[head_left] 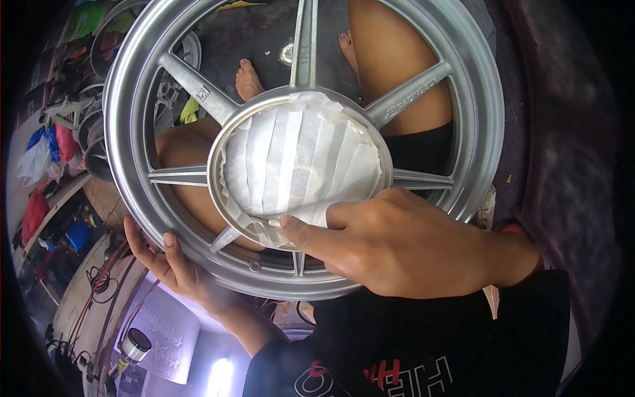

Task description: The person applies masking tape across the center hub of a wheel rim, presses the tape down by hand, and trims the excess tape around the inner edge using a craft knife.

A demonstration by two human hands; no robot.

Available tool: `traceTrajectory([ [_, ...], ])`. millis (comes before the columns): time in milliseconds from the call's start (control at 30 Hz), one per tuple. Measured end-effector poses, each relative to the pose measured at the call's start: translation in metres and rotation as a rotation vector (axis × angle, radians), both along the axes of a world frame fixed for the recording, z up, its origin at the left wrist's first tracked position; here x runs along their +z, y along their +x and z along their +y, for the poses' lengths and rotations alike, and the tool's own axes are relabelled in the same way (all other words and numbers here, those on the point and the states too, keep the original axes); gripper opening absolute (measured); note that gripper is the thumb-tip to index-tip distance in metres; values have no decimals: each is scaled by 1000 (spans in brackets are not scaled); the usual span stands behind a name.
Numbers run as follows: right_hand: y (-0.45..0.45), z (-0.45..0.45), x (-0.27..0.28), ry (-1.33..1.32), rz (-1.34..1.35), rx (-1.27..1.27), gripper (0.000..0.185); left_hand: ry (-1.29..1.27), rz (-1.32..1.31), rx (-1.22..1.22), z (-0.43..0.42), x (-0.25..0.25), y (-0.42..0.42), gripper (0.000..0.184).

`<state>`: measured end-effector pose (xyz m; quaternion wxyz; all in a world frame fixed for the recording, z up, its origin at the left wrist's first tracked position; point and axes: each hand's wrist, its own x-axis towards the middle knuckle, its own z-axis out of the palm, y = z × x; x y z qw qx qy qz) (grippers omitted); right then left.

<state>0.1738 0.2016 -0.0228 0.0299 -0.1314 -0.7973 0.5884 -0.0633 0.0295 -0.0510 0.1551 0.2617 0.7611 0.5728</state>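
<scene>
A silver alloy wheel (489, 132) with several spokes lies across my lap. Strips of white masking tape (291, 155) cover its round hub, and their ends stick up raggedly along the hub's edge. My left hand (169, 268) holds the rim at its lower left, with two fingertips showing on the metal and the other fingers partly hidden. Over the lower right of the hub, my right hand (390, 245) is closed, one extended digit pressing the tape at the lower hub edge. Its other fingers are curled and mostly out of sight.
My bare foot (247, 79) rests on the dark floor beyond the wheel, near a small round disc (286, 54). Other metal wheel parts (92, 126) stand at the left, beside plastic bags (40, 155). Cables (99, 281) hang at the lower left.
</scene>
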Motion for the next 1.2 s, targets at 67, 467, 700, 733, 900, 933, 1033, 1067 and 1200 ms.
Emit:
traceTrajectory([
  [67,2,4,-1,16,-24,40,49,-12,16,-6,-1,0,-1,59],
  [467,15,34,5,58,-97,254,38,-24,38,-18,-3,-1,-4,60],
  [700,32,43,13,133,-34,67,44,-72,106,-57,-8,-2,-14,64],
  [733,39,45,16,160,35,-24,45,-67,80,-64,-5,1,-13,65],
  [900,64,45,19,353,68,-291,44,-162,145,-182,-1,4,-31,67],
  [933,70,41,11,410,94,-359,41,-176,174,-208,-1,2,-36,60],
  [1033,90,25,-17,610,105,-535,34,-27,66,-386,16,0,-51,58],
  [1067,91,23,-25,748,139,-577,33,-61,11,-395,22,4,-54,58],
  [1200,124,16,-69,710,164,-686,36,37,-99,-532,48,11,-76,61],
])
